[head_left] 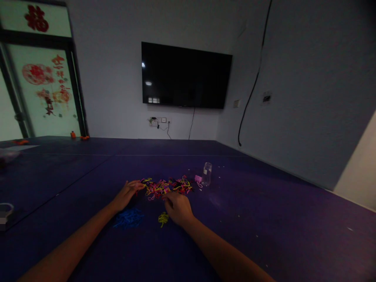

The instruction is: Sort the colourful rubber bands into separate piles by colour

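A heap of small mixed-colour rubber bands (167, 186) lies on the dark blue table (264, 219). My left hand (127, 194) rests at the heap's left edge, fingers stretched toward the bands and touching them. My right hand (178, 207) sits just in front of the heap, fingers curled in a pinch at its near edge; what they hold is too small to see. Between my arms lie a small pile of blue bands (128, 218) and a smaller pile of yellow bands (163, 218).
A small clear jar (206, 174) stands right of the heap with a pink lid (198, 179) beside it. A black television (185, 75) hangs on the far wall. A tape roll (6, 209) sits at the left edge. Small orange objects (79, 136) lie at the far left.
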The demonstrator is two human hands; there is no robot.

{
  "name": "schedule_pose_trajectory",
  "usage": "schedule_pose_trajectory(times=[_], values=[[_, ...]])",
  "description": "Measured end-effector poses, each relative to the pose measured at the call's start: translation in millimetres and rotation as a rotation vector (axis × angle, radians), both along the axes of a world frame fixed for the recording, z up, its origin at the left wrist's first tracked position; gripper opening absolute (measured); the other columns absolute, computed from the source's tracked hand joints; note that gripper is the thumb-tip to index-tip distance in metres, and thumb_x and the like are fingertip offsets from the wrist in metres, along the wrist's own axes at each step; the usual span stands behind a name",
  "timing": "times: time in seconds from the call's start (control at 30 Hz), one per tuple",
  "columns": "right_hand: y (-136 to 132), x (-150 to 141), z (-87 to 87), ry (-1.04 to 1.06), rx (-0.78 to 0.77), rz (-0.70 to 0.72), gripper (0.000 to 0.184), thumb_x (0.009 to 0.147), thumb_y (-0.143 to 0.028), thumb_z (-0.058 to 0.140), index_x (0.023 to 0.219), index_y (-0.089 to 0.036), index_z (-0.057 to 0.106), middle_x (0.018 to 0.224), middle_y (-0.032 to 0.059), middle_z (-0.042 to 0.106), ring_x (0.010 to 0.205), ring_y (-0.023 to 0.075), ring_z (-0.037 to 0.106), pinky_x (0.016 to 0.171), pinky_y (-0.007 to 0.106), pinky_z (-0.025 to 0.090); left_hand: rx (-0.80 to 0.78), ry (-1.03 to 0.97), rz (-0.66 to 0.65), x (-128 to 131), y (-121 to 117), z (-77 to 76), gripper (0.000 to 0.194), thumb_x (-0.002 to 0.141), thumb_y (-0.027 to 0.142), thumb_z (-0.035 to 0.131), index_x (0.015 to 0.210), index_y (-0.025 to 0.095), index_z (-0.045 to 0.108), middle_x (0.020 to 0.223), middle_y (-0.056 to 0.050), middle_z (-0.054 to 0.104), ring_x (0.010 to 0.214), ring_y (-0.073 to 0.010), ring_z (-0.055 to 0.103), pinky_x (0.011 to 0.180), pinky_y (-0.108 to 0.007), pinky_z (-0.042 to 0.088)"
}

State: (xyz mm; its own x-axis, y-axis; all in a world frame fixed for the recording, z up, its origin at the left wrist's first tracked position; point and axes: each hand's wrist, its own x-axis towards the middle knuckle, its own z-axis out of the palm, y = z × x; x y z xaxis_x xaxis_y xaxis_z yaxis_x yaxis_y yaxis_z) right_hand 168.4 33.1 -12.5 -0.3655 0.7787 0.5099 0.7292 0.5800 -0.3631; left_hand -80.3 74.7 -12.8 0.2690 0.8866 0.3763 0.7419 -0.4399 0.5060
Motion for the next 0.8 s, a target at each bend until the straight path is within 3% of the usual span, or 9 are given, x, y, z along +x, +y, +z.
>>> schedule_pose_trajectory(times=[0.3, 0.6, 0.8], values=[[-0.2, -0.4, -0.6, 0.004, -0.002, 0.012, 0.026, 0.08, -0.017, 0.047, 0.094, -0.022, 0.068, 0.099, 0.0035, 0.07, 0.089, 0.0152, 0.064, 0.078, 0.022, 0.044, -0.044, 0.134, -0.025, 3.5, -3.4, -2.8, 0.056, 0.094, 0.049, 0.016, 0.107, 0.027, 0.066, 0.123, -0.003, 0.059, 0.126, -0.0238, 0.04, 0.11, -0.056, 0.005], [-0.2, -1.2, -1.1, -0.012, -0.001, 0.009, 0.026, 0.079, -0.017, 0.047, 0.094, -0.022, 0.068, 0.098, 0.0034, 0.071, 0.089, 0.0156, 0.064, 0.078, 0.022, 0.045, -0.062, 0.121, -0.051, 4.0, -4.1, -1.0, 0.058, 0.094, 0.052, 0.015, 0.1, 0.029, 0.068, 0.122, -0.001, 0.06, 0.127, -0.0232, 0.038, 0.11, -0.056, 0.001], [-1.3, -1.1, -0.1, -0.015, 0.008, 0.006, 0.026, 0.08, -0.018, 0.047, 0.095, -0.022, 0.068, 0.099, 0.0036, 0.071, 0.088, 0.0155, 0.064, 0.077, 0.022, 0.045, -0.039, 0.161, -0.057, 3.1, -2.6, -4.7, 0.057, 0.094, 0.052, 0.015, 0.106, 0.032, 0.067, 0.125, -0.001, 0.057, 0.124, -0.0231, 0.041, 0.109, -0.056, 0.003]])
